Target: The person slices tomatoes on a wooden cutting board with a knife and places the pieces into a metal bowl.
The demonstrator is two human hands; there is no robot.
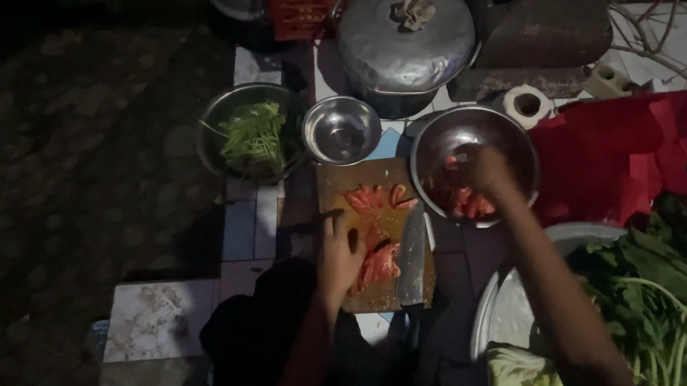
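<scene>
A wooden cutting board (335, 187) lies in front of me with cut red tomato pieces (370, 197) on it. My left hand (338, 254) rests on the board's left side, fingers on tomato pieces (381, 264) near its front. A large knife (412, 257) lies flat on the board's right edge, held by neither hand. My right hand (483, 169) reaches into a steel bowl (517, 136) to the right of the board, over more tomato pieces (471, 202); blur hides whether it holds any.
A small empty steel bowl (341, 129) and a bowl with green herbs (252, 133) stand behind the board. A lidded metal pot (405, 39) sits further back. Red cloth (622, 149) lies at right; leafy greens (665, 291) fill a tray (501, 311) at lower right.
</scene>
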